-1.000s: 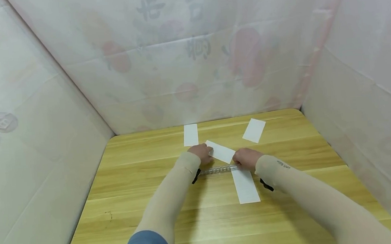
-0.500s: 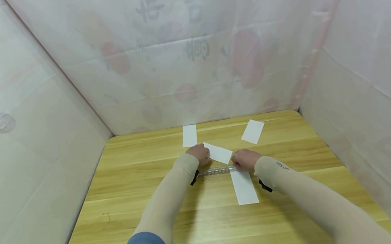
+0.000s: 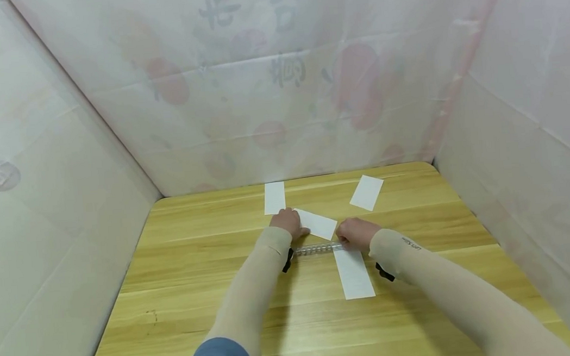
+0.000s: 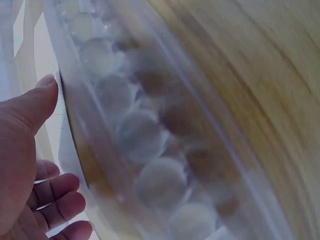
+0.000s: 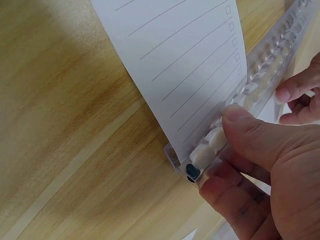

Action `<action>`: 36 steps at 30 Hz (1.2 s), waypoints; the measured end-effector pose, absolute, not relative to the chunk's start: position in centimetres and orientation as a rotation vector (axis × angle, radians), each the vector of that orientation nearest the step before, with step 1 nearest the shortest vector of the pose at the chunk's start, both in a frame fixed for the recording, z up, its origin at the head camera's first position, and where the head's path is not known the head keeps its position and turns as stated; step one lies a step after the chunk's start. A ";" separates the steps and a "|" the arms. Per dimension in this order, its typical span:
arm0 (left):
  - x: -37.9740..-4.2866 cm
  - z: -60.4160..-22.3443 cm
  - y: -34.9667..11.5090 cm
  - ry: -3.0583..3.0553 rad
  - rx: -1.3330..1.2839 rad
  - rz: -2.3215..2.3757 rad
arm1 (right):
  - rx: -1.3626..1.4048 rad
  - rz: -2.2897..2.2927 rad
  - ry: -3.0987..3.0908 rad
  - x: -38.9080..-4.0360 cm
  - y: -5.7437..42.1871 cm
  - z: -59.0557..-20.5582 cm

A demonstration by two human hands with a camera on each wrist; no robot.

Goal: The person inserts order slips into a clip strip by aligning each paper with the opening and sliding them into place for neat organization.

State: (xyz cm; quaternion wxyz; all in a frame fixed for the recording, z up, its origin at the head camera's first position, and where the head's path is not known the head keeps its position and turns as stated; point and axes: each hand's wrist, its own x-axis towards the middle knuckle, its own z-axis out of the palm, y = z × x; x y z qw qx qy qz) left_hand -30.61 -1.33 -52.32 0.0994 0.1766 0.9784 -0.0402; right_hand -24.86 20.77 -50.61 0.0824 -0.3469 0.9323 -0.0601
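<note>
My right hand point(image 3: 359, 232) pinches the right end of a long clear plastic case point(image 3: 318, 248). Rounded whitish pieces show inside it in a row, with one dark piece point(image 5: 192, 171) at the end. What they are, I cannot tell. The case's right end lies across the top of a white lined card with small checkboxes point(image 5: 190, 55). My left hand point(image 3: 285, 221) is at the left end of a tilted white card point(image 3: 316, 223), just beyond the case. In the left wrist view its thumb stands apart from the loosely bent fingers, with nothing pinched between them.
Two more white cards lie farther back on the wooden table point(image 3: 183, 282): one at the back edge point(image 3: 274, 198), one to the right point(image 3: 366, 193). Printed fabric walls point(image 3: 241, 104) stand behind the table and on both sides.
The left hand's thumb has spread away from its other fingers at the tilted card. The right hand keeps its hold on the case. The whole view has shifted slightly.
</note>
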 end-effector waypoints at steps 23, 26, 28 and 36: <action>-30.1 -52.9 -0.9 2.964 0.403 0.131 | -1.011 -0.188 2.791 -24.5 21.1 -50.8; -29.9 -52.6 -0.8 2.969 0.394 0.161 | -1.000 -0.180 2.787 -24.6 20.9 -50.7; -29.9 -52.5 -0.8 2.965 0.399 0.196 | -0.996 -0.184 2.784 -24.6 20.8 -50.7; -29.9 -52.3 -0.8 2.920 0.434 0.508 | -1.013 -0.209 2.778 -24.8 20.9 -50.9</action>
